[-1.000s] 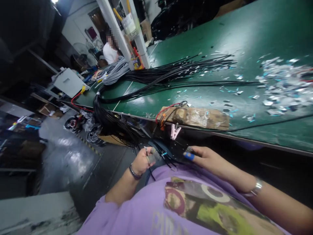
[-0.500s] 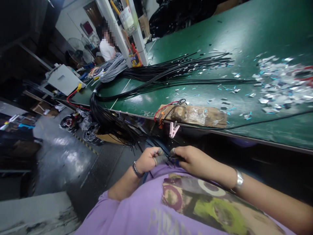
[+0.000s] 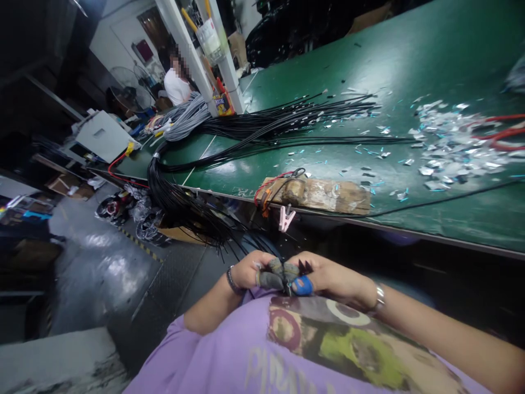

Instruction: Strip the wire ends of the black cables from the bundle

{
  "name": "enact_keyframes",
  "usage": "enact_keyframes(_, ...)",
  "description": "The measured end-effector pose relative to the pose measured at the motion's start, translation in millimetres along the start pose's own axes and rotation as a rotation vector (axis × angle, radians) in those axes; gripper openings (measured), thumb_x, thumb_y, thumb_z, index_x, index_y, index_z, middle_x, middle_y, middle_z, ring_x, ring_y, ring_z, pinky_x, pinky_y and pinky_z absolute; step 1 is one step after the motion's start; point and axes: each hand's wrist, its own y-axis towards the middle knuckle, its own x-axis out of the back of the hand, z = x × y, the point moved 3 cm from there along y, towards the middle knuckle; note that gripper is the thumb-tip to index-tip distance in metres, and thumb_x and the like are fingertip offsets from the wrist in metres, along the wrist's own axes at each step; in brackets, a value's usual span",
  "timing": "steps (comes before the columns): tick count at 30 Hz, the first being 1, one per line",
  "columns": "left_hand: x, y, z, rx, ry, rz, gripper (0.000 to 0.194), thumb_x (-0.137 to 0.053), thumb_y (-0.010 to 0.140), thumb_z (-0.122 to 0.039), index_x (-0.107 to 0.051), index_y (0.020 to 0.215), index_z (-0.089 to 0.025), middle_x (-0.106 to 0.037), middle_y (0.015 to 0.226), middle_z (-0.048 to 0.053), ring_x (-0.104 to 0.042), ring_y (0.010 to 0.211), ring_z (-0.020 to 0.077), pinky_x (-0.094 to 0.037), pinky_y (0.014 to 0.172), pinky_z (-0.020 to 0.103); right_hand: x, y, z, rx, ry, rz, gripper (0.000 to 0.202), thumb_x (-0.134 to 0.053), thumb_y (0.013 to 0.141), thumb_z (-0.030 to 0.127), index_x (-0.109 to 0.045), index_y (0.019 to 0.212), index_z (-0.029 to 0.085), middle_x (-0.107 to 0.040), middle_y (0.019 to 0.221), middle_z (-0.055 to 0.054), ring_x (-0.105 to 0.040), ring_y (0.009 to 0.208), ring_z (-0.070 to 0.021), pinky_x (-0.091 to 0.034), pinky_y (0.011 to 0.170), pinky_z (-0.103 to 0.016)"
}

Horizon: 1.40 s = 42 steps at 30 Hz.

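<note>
In front of my purple shirt, my left hand and my right hand are close together, fingers pinched on the end of a thin black cable. Grey coverings wrap several fingertips, and a blue covering is on my right thumb. The cable's tip is small and partly hidden by the fingers. Dark pointed pieces show beside my right fingers; I cannot make out what they are. A bundle of black cables, tied near its bend, hangs over the table's edge, its loose ends trailing down towards my hands.
The green table runs along the far side, with more black cables lying on it. Foil scraps are heaped at right. A wooden block and a pink clip sit at the near edge. A person is in the background.
My right hand has turned, bringing its blue-covered thumb into sight, and my fingers have come together around the cable end. The whole view has shifted slightly.
</note>
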Motion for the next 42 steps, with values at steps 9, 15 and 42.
enact_keyframes(9,0.8,-11,-15,0.007,0.542,-0.249,0.034,-0.066,0.072,-0.042,-0.052,0.056,-0.015,-0.043,0.052,-0.004,-0.034,0.051,0.0075,-0.029,0.052,0.021,7,-9,21,0.073,-0.730,-0.311,0.017,-0.053,0.059,0.019,-0.039,0.048,0.019,-0.038,0.051,0.004,-0.035,0.052,-0.0105,-0.027,0.049,-0.024)
enact_keyframes(15,24.0,-33,-17,0.050,0.072,-0.439,0.049,-0.071,0.059,-0.060,-0.053,0.058,-0.014,-0.048,0.049,-0.003,-0.036,0.045,0.0055,-0.029,0.046,0.019,30,-27,8,0.010,-0.019,-0.436,0.032,-0.063,0.059,0.044,-0.043,0.053,0.021,-0.031,0.044,0.008,-0.022,0.040,-0.0066,-0.017,0.039,-0.023)
enact_keyframes(42,9.1,-14,5,0.131,-0.104,-0.438,0.056,-0.072,0.052,-0.066,-0.052,0.061,-0.015,-0.040,0.037,-0.008,-0.025,0.030,0.0018,-0.014,0.034,0.019,9,8,7,0.079,0.013,-0.427,0.029,-0.071,0.062,0.042,-0.062,0.072,0.016,-0.052,0.059,0.004,-0.041,0.053,-0.0088,-0.033,0.050,-0.023)
